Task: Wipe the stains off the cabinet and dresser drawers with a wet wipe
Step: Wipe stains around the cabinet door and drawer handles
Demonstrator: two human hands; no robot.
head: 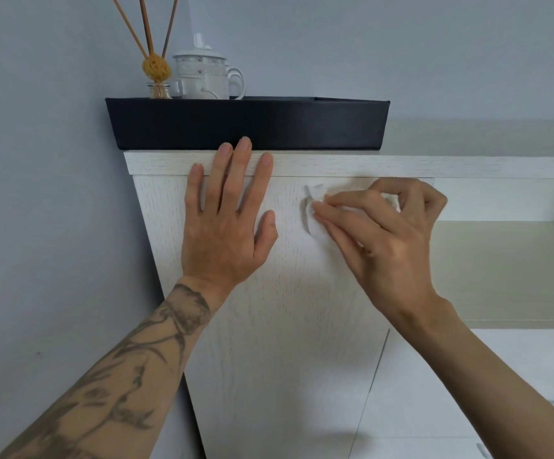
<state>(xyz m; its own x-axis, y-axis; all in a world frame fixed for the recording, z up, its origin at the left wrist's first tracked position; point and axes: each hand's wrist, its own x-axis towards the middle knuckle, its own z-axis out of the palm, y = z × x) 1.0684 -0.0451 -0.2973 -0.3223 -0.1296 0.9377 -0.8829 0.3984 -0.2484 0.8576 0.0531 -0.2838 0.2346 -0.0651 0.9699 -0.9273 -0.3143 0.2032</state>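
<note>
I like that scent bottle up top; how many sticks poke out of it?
3 sticks: one leans left, one stands in the middle, one leans right, all meeting at the yellow ball above the bottle. None seems hidden.

The cabinet [269,326] has a white, matt wood-grain finish. The black box [249,124] on top looks smooth, with a dull sheen. The lidded mug [202,74] is glossy ceramic, the small bottle [159,91] clear glass, the wet wipe [317,228] soft and crumpled.
</note>
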